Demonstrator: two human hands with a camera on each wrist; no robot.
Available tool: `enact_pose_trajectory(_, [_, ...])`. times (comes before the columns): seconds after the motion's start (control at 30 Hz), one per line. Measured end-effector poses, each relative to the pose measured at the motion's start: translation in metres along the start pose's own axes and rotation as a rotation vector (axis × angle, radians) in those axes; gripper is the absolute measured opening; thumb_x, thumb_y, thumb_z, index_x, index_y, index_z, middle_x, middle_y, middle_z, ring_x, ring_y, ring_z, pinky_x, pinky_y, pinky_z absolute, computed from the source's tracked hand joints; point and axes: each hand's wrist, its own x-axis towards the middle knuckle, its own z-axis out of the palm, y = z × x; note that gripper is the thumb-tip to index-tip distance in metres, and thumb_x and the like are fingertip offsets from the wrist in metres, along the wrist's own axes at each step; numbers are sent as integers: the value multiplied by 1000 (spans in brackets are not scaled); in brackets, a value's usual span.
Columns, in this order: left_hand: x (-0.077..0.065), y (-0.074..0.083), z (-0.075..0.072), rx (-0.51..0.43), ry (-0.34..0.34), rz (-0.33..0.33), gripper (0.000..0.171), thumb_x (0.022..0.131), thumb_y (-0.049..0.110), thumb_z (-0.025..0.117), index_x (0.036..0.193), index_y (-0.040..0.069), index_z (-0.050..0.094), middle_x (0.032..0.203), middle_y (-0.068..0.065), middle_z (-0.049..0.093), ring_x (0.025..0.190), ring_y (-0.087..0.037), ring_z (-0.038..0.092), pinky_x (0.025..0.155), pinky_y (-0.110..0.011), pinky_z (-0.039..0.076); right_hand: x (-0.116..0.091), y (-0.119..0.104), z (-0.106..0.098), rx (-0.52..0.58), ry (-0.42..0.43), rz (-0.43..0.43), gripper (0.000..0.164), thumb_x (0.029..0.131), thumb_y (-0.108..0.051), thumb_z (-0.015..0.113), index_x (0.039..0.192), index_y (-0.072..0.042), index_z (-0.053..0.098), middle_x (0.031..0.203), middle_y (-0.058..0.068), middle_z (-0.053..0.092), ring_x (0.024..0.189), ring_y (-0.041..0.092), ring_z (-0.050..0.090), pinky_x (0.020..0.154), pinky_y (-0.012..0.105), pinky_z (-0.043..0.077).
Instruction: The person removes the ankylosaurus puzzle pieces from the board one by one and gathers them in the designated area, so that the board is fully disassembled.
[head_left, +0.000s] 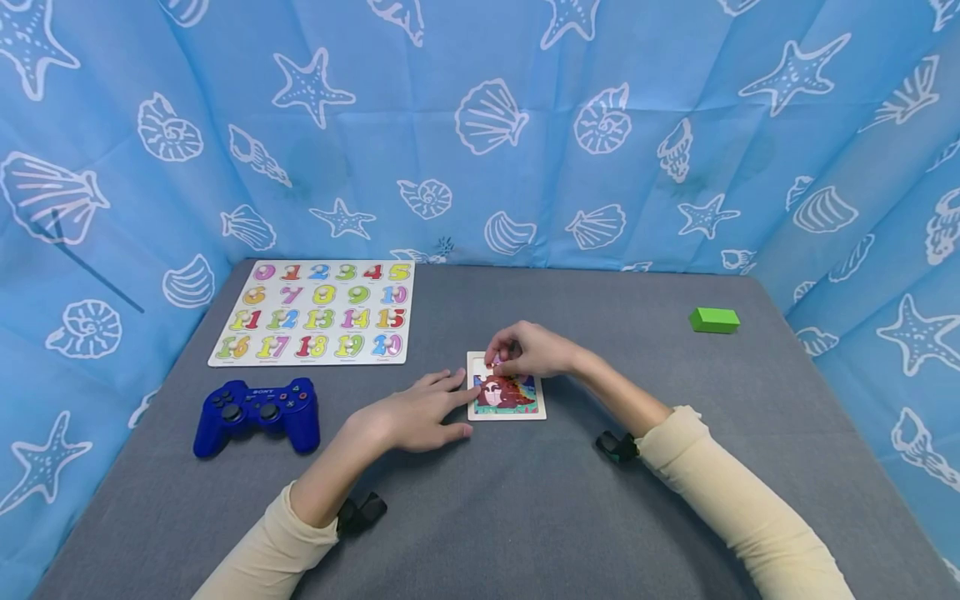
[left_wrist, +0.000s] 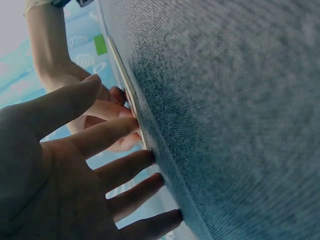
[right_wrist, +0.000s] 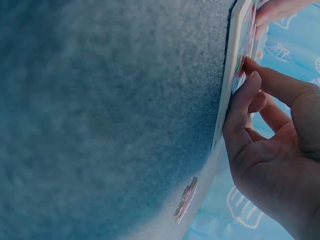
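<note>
A small square wooden jigsaw puzzle (head_left: 506, 417) lies on the grey cloth, most of its coloured picture filled in and its upper left corner pale and bare. My right hand (head_left: 531, 350) pinches a small puzzle piece (head_left: 495, 361) between thumb and fingers over that corner. On the puzzle's left side my left hand (head_left: 420, 414) is spread palm down, its index fingertip on the board and its thumb by the lower left edge. In the right wrist view another thin puzzle piece (right_wrist: 186, 200) lies loose on the cloth.
A number puzzle board (head_left: 309, 363) lies at the back left, with a blue game controller (head_left: 257, 414) in front of it. Far right sits a green block (head_left: 714, 320). A blue shell-patterned curtain (head_left: 540, 192) borders the table's back and sides.
</note>
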Motion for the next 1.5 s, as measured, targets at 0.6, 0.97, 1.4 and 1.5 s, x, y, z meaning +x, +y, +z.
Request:
enact_pose_trajectory(0.6, [-4,5,-3,-2,-3,-6,67,111,48,58,171,23,37,183,-13,21,172,-38,14,135,-63,24,0,-2,1,-78,-7,-39,13,105,-11,69,116,-9,76,89,4,59,71,13,49,70,27,43])
enact_pose_trajectory(0.97, [-6,8,-5,6,-11,-18,67,112,48,57,171,25,37,183,-12,21,172,-37,15,135,-63,24,-2,-1,0,-89,20,-60,13,102,-10,73,115,-11,76,102,7,62,82,16,52,75,27,44])
enact_pose_trajectory(1.4, [-10,16,-8,10,-9,-49,65,112,44,58,171,24,37,183,-10,21,172,-35,14,137,-59,24,-12,3,2,-102,69,-97,11,98,-6,78,108,-11,79,97,3,76,87,12,66,83,28,56])
enact_pose_trajectory(1.5, [-10,16,-8,12,-9,-49,65,112,44,58,171,25,37,183,-10,20,172,-35,14,136,-60,24,-15,4,2,-92,90,-107,11,97,-6,78,107,-11,79,102,5,78,93,14,70,90,34,60])
